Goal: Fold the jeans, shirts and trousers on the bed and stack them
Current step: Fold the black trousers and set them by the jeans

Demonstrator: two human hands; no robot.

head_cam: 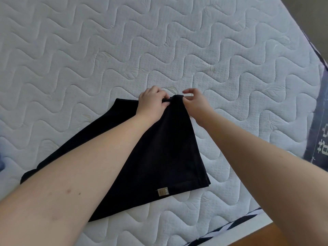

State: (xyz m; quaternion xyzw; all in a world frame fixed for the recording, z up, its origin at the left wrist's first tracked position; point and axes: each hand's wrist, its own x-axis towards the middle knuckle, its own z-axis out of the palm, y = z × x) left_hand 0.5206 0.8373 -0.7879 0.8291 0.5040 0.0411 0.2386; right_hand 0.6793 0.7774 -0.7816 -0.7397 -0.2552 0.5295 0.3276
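A black garment lay flat on the white mattress, in the lower middle of the frame. It was dark all over, so it was hard to tell if it was a shirt or trousers. It was already folded at least once. Its long way ran on a slant, from the lower left of the frame up toward the middle. The far, narrow end pointed up, to where the two hands met. The wide end sat low, close to the near edge of the bed. A small tan label was sewn on the bottom hem, near the lower middle of the cloth.

The left hand was at the top end of the garment. Its fingers were curled and they gripped a bunched bit of the black cloth. The right hand was just beside it, on the right side of that same top end. Its thumb and fingers pinched the edge of the cloth. The cloth was pulled up into a little peak between the two hands. Both bare arms reached in from the bottom of the frame, and the left arm covered part of the garment.

A dark blue panel with white writing ran down the side of the mattress at the right edge of the frame.
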